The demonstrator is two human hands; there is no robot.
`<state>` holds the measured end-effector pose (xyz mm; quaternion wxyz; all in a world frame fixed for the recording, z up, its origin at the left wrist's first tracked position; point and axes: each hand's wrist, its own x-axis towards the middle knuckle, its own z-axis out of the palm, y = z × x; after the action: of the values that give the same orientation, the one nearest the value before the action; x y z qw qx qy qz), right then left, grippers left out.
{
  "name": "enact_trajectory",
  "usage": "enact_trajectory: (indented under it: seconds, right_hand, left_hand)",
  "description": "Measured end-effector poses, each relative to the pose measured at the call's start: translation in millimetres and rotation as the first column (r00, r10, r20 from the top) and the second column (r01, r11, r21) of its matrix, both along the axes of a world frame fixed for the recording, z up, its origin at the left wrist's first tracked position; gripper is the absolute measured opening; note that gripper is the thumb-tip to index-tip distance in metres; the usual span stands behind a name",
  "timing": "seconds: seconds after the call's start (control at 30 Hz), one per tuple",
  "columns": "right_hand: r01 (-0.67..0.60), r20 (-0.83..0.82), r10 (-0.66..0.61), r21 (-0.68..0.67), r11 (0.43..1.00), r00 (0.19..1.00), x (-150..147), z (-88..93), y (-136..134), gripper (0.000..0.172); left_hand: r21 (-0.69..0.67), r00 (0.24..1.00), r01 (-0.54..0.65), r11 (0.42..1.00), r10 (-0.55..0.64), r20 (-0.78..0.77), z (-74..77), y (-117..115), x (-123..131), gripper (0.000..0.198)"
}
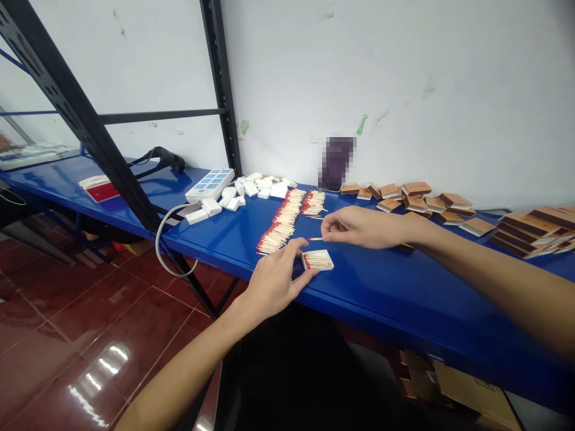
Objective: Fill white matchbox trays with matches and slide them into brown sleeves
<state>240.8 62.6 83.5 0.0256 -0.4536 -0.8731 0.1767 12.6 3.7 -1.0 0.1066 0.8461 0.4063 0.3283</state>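
My left hand (275, 276) grips a small white matchbox tray (332, 264) at its left end, thumb in front and fingers behind. Red-tipped matches (318, 261) lie side by side inside the tray. Just beyond it, my right hand (357, 227) pinches a match (315, 239), its red head pointing left. A long row of loose matches (282, 221) stretches back behind my left hand. Beside that row lies a smaller heap of matches (313, 202), with a few single ones near my right fingers.
White empty trays (251, 188) and a power strip (211, 184) with a cable (158, 239) are at back left. Matchbox sleeves (415, 203) lie along the wall, with more stacked (525, 233) at right. A pixelated dark object (338, 163) leans there. A black post (112, 143) rises at left.
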Motion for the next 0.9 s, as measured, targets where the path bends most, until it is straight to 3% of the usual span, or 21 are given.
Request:
enact_trajectory:
  seconds: [0.13, 0.23, 0.33, 0.5, 0.67, 0.9]
  right_hand:
    - [-0.031, 0.023, 0.032, -0.049, 0.998, 0.999, -6.9, 2.4, -24.5, 0.026]
    - [-0.067, 0.022, 0.069, -0.052, 0.996, 0.997, -9.9, 3.4, -28.6, 0.029]
    - [-0.044, -0.012, 0.045, 0.071, 0.996, 0.999, -5.1, 3.0, -14.7, 0.031]
    - [0.122, 0.053, -0.146, 0.324, 0.938, 0.988, 9.8, -17.2, 30.3, 0.022]
    - [0.184, 0.115, -0.237, 0.351, 0.918, 0.965, 9.3, -38.6, 54.0, 0.021]
    - [0.162, 0.112, -0.209, 0.329, 0.93, 0.971, 3.9, -44.4, 67.3, 0.02]
  left_hand:
    - [0.045, 1.0, 0.021, 0.999, -0.02, -0.021, -0.6, -0.4, 0.2, 0.039]
    - [0.08, 0.998, 0.05, 0.996, -0.046, -0.052, -1.4, -0.4, -0.2, 0.033]
    - [0.105, 0.997, 0.059, 0.993, -0.053, -0.064, -2.0, -0.2, -0.4, 0.028]
    - [0.14, 0.992, 0.076, 0.987, -0.06, -0.115, -1.7, -0.3, -1.0, 0.032]
    - [0.172, 0.985, 0.098, 0.98, -0.071, -0.159, -1.3, -0.6, -2.3, 0.033]
    - [0.168, 0.989, 0.078, 0.983, -0.055, -0.136, -4.0, -0.6, -1.9, 0.033]
